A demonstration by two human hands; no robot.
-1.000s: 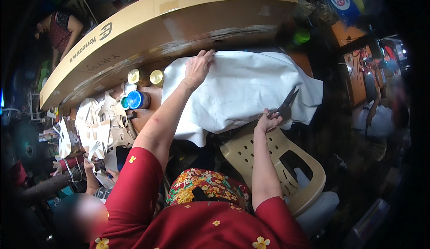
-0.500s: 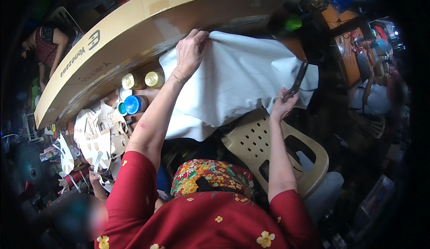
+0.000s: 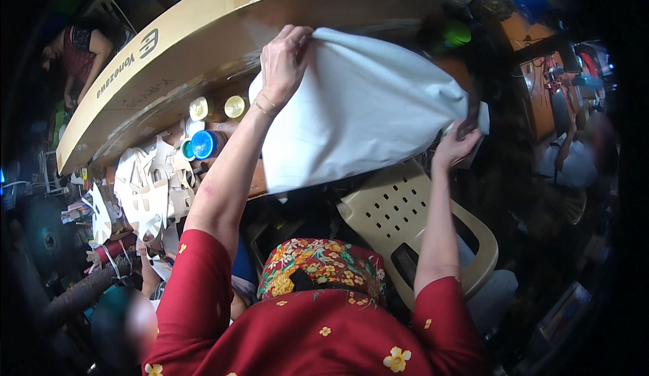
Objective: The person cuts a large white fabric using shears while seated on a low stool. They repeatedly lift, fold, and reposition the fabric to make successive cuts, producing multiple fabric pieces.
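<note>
A large white sheet of material (image 3: 358, 106), cloth or thin leather, is stretched between my hands above the table. My left hand (image 3: 284, 62) pinches its far left corner, raised near the long cardboard box. My right hand (image 3: 456, 147) is closed at the sheet's right edge, where folds gather towards the fingers. Dark scissors (image 3: 468, 120) are in that same hand, blurred and partly hidden, so I cannot tell whether their blades are apart. The lower edge of the sheet hangs over the table front and the back of a beige plastic chair (image 3: 389, 204).
Beyond the sheet curves a long cardboard box (image 3: 223, 11). Left of my forearm stand a blue-lidded jar (image 3: 204, 145), yellow-lidded jars (image 3: 234, 106) and a pile of pale cut pieces (image 3: 145, 187). One person (image 3: 88, 58) is at far left, another (image 3: 571, 160) at right.
My right hand has moved right and slightly away from me, drawing the sheet tauter. My left hand has risen a little with its corner. The sheet's lower edge has lifted and straightened.
</note>
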